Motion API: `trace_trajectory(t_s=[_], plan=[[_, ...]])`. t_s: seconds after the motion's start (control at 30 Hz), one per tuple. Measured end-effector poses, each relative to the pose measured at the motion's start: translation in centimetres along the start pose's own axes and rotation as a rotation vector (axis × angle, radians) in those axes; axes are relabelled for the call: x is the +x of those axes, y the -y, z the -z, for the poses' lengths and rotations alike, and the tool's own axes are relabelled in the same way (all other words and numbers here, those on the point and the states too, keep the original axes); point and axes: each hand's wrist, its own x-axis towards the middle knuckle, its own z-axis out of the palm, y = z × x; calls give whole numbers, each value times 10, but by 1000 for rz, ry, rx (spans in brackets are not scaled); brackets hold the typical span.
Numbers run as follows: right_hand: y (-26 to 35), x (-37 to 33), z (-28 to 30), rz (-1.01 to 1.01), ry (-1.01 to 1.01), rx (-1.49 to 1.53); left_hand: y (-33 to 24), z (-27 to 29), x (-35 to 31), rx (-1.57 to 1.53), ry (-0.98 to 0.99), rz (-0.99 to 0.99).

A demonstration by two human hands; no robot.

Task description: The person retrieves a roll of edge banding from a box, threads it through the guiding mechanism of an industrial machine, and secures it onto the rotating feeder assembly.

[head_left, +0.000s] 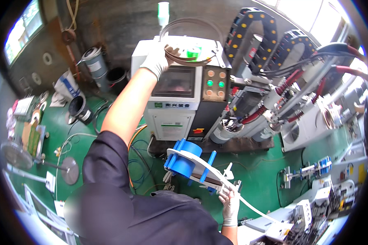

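Observation:
My left hand (156,61), in a pale glove, reaches up to the top of a white and black machine cabinet (167,122). Its fingers close on the near left rim of a coil of brown strip (188,60), and a loose loop of the strip arches above; the fingertips are partly hidden. Low on the right, my gloved right hand (230,200) has its bent fingers on a long white curved strip (210,166). That strip runs from beside a blue reel (185,158) down to the lower right. A blue rod (208,166) stands up near the strip.
Buttons (215,83) and a dark screen (173,81) are on the cabinet front. Cable chains (249,38) and red hoses (282,87) fill the right. Buckets (81,110) stand at left, beside cables on the green floor (94,143). A pedestal fan (17,155) stands far left.

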Motion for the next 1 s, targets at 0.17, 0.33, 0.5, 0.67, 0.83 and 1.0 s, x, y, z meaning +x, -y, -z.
trace_trajectory(t_s=[0.17,0.33,0.5,0.67,0.83,1.0], plan=[[-49,-42,10,-20,-349,28,9,11,85,277,-125,-213],[-82,-72,-8,-27,-493,55,-9,13,52,1189,-180,-232],[-65,-69,-27,-161,-554,48,11,74,58,1449,284,-1136],[-97,-42,33,-117,-544,-289,110,149,-147,1651,288,-1048],[-115,-26,101,-286,-773,172,212,204,-278,1716,568,-511],[-150,26,141,-402,-738,315,246,189,-296,1924,707,-375]])
